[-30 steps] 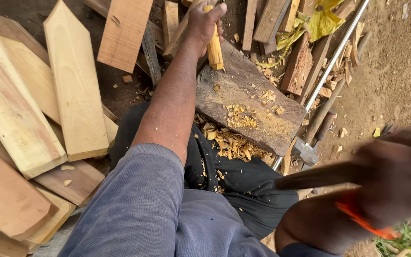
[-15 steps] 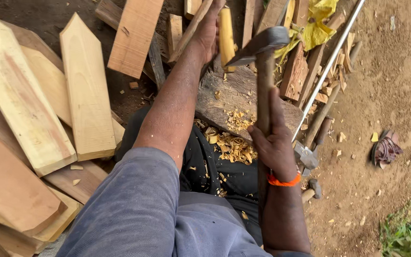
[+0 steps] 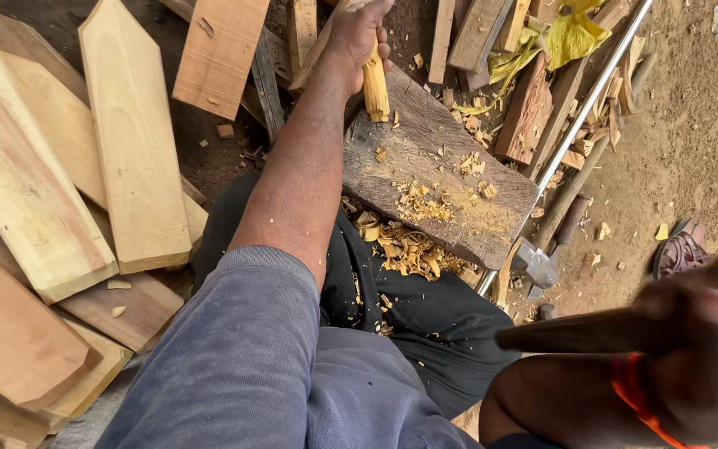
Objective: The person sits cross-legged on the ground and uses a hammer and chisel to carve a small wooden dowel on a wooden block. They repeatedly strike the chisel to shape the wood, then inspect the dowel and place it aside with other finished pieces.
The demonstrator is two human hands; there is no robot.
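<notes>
Compared with half a second ago, the right hand [image 3: 712,349] is now sitting low at the right edge of the view, close to the camera and blurred, no longer over the block [image 3: 434,179]. It is closing fully around a dark handle [image 3: 583,331]; the head of the tool is not showing, so I cannot tell what kind it is. An orange band [image 3: 637,391] is going around this wrist.

The left hand [image 3: 359,29] is wrapping around the top of a pale stick [image 3: 375,83], holding it nearly upright with its lower end resting on the far corner of the block. Chips [image 3: 409,245] are lying on the block and on the dark cloth below it.

To do this step well, I think the stick is needing a firm hold with its end seated on the block and the fingers kept high, away from the blow.

Pointed boards [image 3: 130,133] are lying to the left. A metal rod [image 3: 575,133] is running beside the block, and a hammer [image 3: 533,264] is lying at its near end. A crumpled yellow wrapper [image 3: 571,37] is sitting at the top, among scraps. A sandal [image 3: 681,248] is lying on the sand at right.
</notes>
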